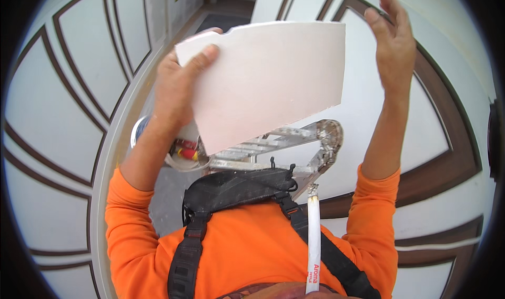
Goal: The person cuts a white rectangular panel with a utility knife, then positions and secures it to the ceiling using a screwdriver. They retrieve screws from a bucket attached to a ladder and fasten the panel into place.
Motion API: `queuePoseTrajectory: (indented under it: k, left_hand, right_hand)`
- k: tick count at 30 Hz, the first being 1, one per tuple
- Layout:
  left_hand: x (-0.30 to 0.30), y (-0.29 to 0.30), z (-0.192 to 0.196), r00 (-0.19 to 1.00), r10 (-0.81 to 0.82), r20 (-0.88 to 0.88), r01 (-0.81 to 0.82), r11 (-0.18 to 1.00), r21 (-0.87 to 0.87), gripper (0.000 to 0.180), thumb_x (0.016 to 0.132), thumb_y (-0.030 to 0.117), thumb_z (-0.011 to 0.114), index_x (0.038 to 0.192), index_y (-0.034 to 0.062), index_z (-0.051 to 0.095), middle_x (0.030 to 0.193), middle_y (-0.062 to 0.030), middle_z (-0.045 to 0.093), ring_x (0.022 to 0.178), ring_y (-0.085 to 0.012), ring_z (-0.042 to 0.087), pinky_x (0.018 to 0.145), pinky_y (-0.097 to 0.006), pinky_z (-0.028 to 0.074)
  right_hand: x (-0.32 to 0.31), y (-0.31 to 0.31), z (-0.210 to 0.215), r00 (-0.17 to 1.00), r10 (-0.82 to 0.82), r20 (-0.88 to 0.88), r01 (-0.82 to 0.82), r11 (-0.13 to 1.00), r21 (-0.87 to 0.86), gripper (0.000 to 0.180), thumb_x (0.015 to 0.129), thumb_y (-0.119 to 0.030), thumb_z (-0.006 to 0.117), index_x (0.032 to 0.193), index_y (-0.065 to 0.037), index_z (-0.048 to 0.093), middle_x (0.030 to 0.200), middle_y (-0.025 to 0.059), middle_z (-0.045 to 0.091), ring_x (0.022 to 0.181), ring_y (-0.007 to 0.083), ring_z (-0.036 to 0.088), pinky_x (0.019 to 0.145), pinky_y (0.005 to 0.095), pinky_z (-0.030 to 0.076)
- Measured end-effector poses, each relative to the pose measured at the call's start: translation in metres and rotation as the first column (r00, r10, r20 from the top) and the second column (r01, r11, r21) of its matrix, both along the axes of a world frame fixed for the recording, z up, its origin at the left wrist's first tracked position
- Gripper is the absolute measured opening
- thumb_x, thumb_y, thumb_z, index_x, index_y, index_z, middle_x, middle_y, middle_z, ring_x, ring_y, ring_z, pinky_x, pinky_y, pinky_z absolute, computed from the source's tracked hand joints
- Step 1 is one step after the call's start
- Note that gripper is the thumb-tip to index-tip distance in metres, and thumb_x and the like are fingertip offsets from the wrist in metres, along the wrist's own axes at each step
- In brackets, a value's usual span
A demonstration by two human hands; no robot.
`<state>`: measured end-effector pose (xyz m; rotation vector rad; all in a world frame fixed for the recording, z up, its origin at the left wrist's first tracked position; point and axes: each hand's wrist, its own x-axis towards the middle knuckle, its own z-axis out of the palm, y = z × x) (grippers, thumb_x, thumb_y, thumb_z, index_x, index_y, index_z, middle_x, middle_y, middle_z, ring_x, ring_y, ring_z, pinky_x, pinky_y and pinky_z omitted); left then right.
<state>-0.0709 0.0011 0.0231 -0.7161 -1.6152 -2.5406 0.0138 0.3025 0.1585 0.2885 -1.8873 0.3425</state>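
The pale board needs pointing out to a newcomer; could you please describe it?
Find the metal ladder near centre. Above it in the picture, the left hand grips the pale board by one edge. Unlike the brown-trimmed white wall panels, it is plain, handheld and notched along its top.

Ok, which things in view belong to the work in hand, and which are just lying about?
In use:
pale board, gripped in the left hand
metal ladder, probably

Apparently not in use:
bucket
yellow-and-red-handled tool

Unrelated, not lying about:
cigarette
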Motion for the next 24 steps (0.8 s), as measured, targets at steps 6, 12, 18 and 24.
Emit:
queuePoseTrajectory:
  k: [6, 12, 18, 24]
  left_hand:
    - [-0.031, 0.027, 0.077, 0.977, -0.155, -0.148, 0.18, 0.967, 0.178, 0.047, 0.094, 0.028, 0.076, 0.13, 0.0001, 0.066, 0.116, -0.0164, 0.073, 0.101, -0.0223, 0.072, 0.089, -0.034, 0.059]
    - [-0.039, 0.078, 0.158, 0.798, -0.047, -0.601, 0.252, 0.932, 0.261, 0.043, 0.095, 0.027, 0.075, 0.127, -0.0001, 0.068, 0.114, -0.0133, 0.073, 0.101, -0.0196, 0.071, 0.087, -0.03, 0.058]
    - [0.027, 0.1, 0.242, 0.309, 0.189, -0.932, -0.131, 0.979, 0.155, 0.032, 0.097, 0.025, 0.07, 0.12, 0.0026, 0.071, 0.104, -0.0168, 0.077, 0.091, -0.0208, 0.075, 0.08, -0.03, 0.058]
    - [0.102, 0.11, 0.344, -0.129, 0.203, -0.971, -0.333, 0.913, 0.235, 0.039, 0.089, 0.023, 0.076, 0.117, -0.0019, 0.069, 0.096, -0.026, 0.074, 0.092, -0.0373, 0.074, 0.085, -0.047, 0.055]
  right_hand:
    - [0.059, 0.043, -0.026, 0.995, 0.058, -0.081, -0.085, 0.914, -0.397, 0.073, 0.097, -0.037, 0.074, 0.15, 0.003, 0.045, 0.149, 0.0248, 0.05, 0.141, 0.0315, 0.047, 0.114, 0.042, 0.042]
    - [0.099, 0.039, 0.025, 0.989, -0.054, -0.139, 0.003, 0.94, -0.341, 0.074, 0.092, -0.029, 0.078, 0.15, 0.003, 0.044, 0.149, 0.026, 0.048, 0.141, 0.037, 0.045, 0.118, 0.0447, 0.036]
    - [0.124, 0.007, 0.06, 0.662, -0.497, -0.56, 0.694, 0.688, 0.21, 0.104, 0.075, -0.02, 0.09, 0.157, 0.0, 0.03, 0.162, 0.0275, 0.027, 0.146, 0.0452, 0.033, 0.119, 0.051, 0.033]
    - [0.105, -0.011, 0.082, 0.753, -0.406, -0.519, 0.516, 0.853, 0.081, 0.117, 0.07, -0.017, 0.093, 0.16, -0.001, 0.02, 0.163, 0.0266, 0.023, 0.146, 0.046, 0.032, 0.118, 0.0507, 0.034]
